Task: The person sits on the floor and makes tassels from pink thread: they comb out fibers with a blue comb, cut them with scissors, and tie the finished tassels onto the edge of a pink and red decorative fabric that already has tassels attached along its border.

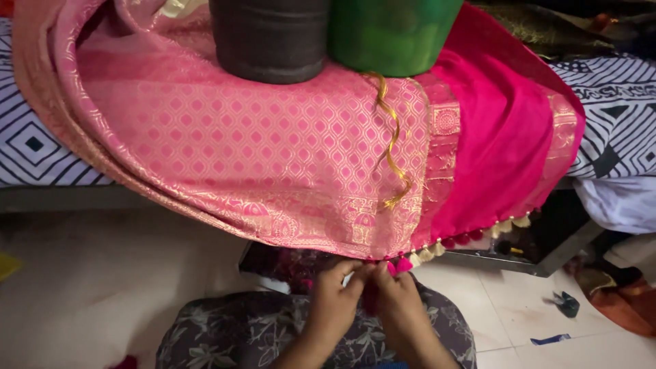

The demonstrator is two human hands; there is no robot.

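Note:
A pink woven cloth with gold patterning (273, 150) hangs over the edge of a bed, its bright magenta end (499, 137) to the right. Small pink and cream tassels (471, 238) line the lower hem. My left hand (335, 301) and my right hand (396, 304) meet at the hem's lowest point, fingers pinched together on a pink tassel (400, 266) and thread. A loose golden thread (393, 150) trails down the cloth. My lap in dark floral fabric (246, 335) is below.
A dark cylinder (270, 37) and a green one (393, 34) stand on the cloth at the top. A black-and-white patterned bedsheet (615, 116) shows on both sides. On the tiled floor to the right lie small scraps (566, 304) and orange cloth (625, 304).

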